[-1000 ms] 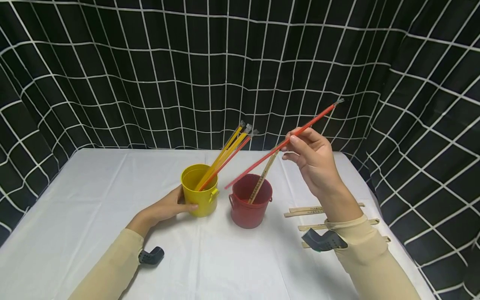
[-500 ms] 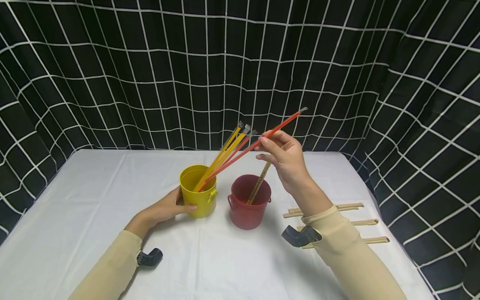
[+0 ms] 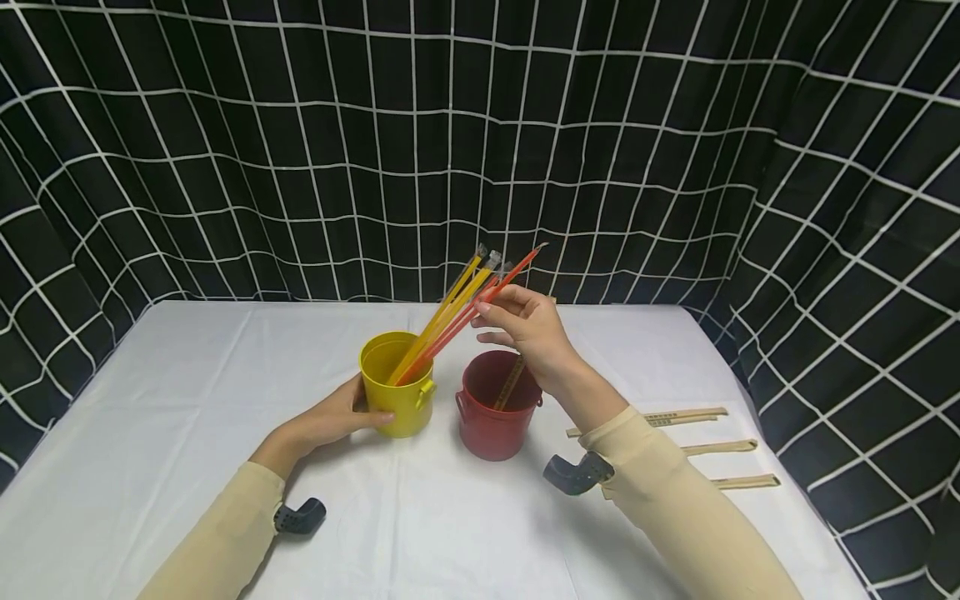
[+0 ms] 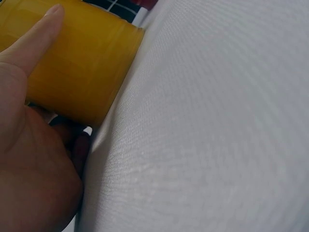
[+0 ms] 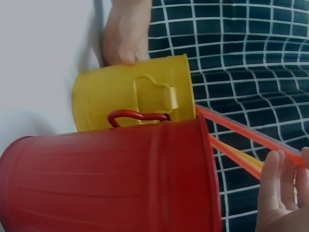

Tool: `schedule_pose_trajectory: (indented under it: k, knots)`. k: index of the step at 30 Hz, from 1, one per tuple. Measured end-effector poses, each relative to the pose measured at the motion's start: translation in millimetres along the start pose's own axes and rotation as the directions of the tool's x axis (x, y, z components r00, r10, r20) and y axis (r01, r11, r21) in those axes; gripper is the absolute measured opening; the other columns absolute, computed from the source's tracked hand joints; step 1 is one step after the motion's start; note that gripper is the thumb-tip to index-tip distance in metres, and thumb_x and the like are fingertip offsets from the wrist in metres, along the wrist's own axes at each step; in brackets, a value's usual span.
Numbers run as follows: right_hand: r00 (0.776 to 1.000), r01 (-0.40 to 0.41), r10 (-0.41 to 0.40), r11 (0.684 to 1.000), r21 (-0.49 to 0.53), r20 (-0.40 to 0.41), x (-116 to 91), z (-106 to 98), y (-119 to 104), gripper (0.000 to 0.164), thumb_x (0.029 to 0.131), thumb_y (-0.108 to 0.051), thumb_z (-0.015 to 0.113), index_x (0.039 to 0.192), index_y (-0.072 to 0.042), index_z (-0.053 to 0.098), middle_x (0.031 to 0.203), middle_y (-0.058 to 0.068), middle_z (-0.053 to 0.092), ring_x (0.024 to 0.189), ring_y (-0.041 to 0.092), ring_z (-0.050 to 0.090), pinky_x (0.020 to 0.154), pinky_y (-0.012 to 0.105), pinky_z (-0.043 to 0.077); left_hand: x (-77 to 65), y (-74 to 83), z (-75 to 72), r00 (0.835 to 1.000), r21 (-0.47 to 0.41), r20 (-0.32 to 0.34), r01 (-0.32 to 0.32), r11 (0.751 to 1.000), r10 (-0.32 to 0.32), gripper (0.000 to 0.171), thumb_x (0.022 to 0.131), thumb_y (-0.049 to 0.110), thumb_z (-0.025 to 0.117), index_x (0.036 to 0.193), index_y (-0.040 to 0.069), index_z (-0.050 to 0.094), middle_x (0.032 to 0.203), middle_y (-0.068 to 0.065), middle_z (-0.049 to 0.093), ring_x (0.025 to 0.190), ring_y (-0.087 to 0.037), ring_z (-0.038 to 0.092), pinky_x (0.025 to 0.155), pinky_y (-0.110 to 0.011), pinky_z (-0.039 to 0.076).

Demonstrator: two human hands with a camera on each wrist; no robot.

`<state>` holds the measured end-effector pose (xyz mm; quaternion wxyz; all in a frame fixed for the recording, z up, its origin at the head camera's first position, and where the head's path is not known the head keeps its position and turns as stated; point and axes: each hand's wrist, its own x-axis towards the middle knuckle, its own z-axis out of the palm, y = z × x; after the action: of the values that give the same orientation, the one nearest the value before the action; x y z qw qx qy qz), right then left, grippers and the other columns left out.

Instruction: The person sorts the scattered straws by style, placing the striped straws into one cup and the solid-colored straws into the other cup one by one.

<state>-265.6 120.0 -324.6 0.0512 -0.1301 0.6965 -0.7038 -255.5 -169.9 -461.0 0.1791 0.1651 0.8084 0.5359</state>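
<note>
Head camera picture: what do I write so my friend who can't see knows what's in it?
A person's right hand pinches a red stick that slants into a yellow bucket beside yellow sticks, while the left hand holds the bucket. Next to it, a red bucket holds a tan stick. More tan sticks lie on the white table at the right.

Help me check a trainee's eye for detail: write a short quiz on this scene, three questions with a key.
1. True or false: the left hand grips the yellow bucket.
2. The right hand pinches: a) a yellow stick; b) a red stick; c) a bucket handle.
3. Which bucket has a tan strip leaning inside it?

Key: 1 true; 2 b; 3 the red bucket.
</note>
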Motion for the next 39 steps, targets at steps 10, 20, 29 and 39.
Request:
schedule_pose_trajectory:
  k: [10, 20, 29, 39]
  knots:
    - [0.998, -0.039, 0.040, 0.999, -0.022, 0.050, 4, 7, 7, 0.022, 0.092, -0.011, 0.064, 0.111, -0.001, 0.059, 0.094, -0.004, 0.071, 0.088, 0.011, 0.071, 0.080, 0.031, 0.062, -1.0, 1.8, 0.6, 1.000, -0.007, 0.002, -0.003, 1.000, 0.003, 0.090, 0.085, 0.039, 0.072, 0.153, 0.021, 0.016, 0.162, -0.003, 0.022, 0.153, -0.026, 0.015, 0.126, -0.053, 0.008]
    - [0.990, -0.087, 0.102, 0.985, -0.149, 0.095, 6, 11, 10, 0.028, 0.093, -0.015, 0.063, 0.117, 0.001, 0.060, 0.103, 0.007, 0.072, 0.087, 0.015, 0.071, 0.088, 0.041, 0.060, -0.5, -0.3, 0.0, 1.000, -0.009, 0.004, -0.009, 1.000, 0.009, 0.089, 0.085, 0.038, 0.071, 0.153, 0.021, 0.017, 0.162, -0.003, 0.023, 0.153, -0.026, 0.015, 0.126, -0.053, 0.008]
    - [0.989, -0.026, 0.065, 0.960, -0.278, 0.129, 1, -1, 9, 0.036, 0.096, -0.019, 0.058, 0.128, -0.002, 0.058, 0.127, 0.021, 0.064, 0.089, 0.021, 0.073, 0.089, 0.041, 0.060, 1.2, -1.0, 0.5, 1.000, -0.006, -0.003, -0.007, 1.000, 0.007, 0.095, 0.084, 0.039, 0.073, 0.154, 0.023, 0.012, 0.164, -0.003, 0.017, 0.153, -0.027, 0.012, 0.125, -0.055, 0.006]
    - [0.986, 0.070, -0.011, 0.933, -0.353, 0.168, -28, -38, -10, 0.034, 0.098, -0.024, 0.056, 0.126, -0.004, 0.059, 0.124, 0.018, 0.064, 0.089, 0.019, 0.073, 0.084, 0.039, 0.061, -15.7, 0.9, -9.6, 0.999, 0.066, -0.024, 0.034, 0.997, -0.032, 0.101, 0.081, 0.044, 0.075, 0.155, 0.028, 0.007, 0.164, -0.007, 0.017, 0.152, -0.032, 0.017, 0.125, -0.055, 0.014]
